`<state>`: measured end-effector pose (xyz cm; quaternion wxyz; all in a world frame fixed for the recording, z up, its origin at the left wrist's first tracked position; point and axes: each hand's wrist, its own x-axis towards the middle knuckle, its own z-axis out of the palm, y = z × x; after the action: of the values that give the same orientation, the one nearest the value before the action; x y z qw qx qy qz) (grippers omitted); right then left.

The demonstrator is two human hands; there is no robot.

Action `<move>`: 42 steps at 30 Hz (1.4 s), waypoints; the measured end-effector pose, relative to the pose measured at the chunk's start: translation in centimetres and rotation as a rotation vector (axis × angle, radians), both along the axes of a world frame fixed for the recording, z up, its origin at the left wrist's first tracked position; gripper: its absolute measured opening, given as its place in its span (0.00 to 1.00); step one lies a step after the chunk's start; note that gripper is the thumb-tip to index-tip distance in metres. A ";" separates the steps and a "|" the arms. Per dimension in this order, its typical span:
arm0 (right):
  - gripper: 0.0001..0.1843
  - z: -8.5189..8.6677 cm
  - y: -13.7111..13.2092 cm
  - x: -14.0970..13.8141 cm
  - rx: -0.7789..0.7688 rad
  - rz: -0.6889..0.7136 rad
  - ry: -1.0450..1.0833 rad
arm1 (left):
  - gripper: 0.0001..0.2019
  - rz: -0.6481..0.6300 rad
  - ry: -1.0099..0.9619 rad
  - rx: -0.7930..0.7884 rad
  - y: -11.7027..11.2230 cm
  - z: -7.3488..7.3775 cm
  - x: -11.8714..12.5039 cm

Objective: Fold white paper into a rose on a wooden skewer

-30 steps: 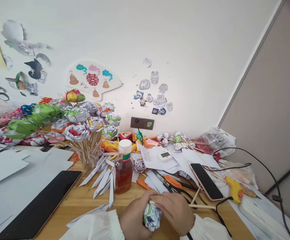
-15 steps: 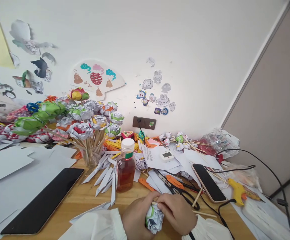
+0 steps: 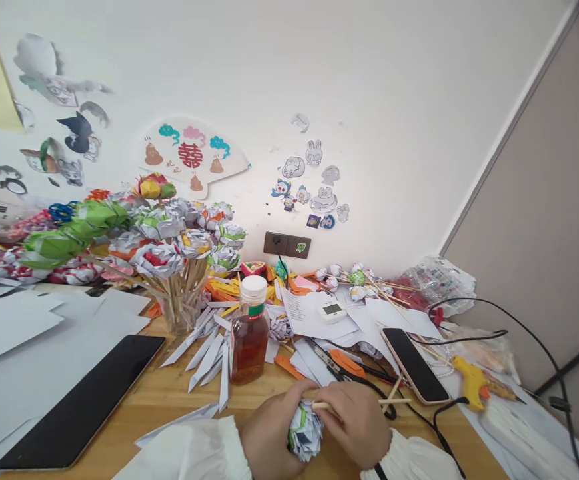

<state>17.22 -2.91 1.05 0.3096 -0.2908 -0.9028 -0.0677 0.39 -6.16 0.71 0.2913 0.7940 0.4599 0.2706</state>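
My left hand (image 3: 272, 427) is wrapped round a folded paper flower (image 3: 306, 432), white and bluish with a green layer, low in the middle of the view. Above the flower, my right hand (image 3: 353, 423) is closed on a thin wooden stick (image 3: 394, 401). The stick lies nearly level, passing through the right fingers. Its left end shows beside the top of the flower; whether it touches the paper I cannot tell. Black-handled scissors (image 3: 369, 385) lie just beyond the right hand. Both hands are close together over the wooden table (image 3: 179, 387).
A bottle of amber liquid (image 3: 249, 340) stands beyond my hands. Paper flowers on sticks (image 3: 189, 240) fill a clear container at left. A black tablet (image 3: 84, 400) lies left; a phone (image 3: 414, 367), cables and a yellow glue gun (image 3: 470, 383) lie right. Folded paper strips (image 3: 206, 363) are scattered about.
The stick in my right hand has swung up towards level, and its left end shows more plainly beside the flower. My left hand keeps its hold on the flower.
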 end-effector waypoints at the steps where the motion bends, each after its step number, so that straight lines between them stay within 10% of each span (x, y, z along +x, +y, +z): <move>1: 0.19 0.0 0.0 0.0 0.007 0.007 -0.008 | 0.32 0.002 0.004 0.000 0.0 0.0 0.0; 31: 0.15 0.1 -0.1 -0.4 0.312 0.029 -0.137 | 0.33 0.007 -0.027 0.014 0.0 -0.2 0.0; 42: 0.18 1.0 0.1 0.4 0.076 0.003 -0.030 | 0.31 0.066 -0.119 -0.030 0.1 -0.7 0.2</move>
<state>17.64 -2.77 2.01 0.3070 -0.2762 -0.9046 -0.1059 0.54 -6.09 0.03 0.3208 0.7564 0.4719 0.3198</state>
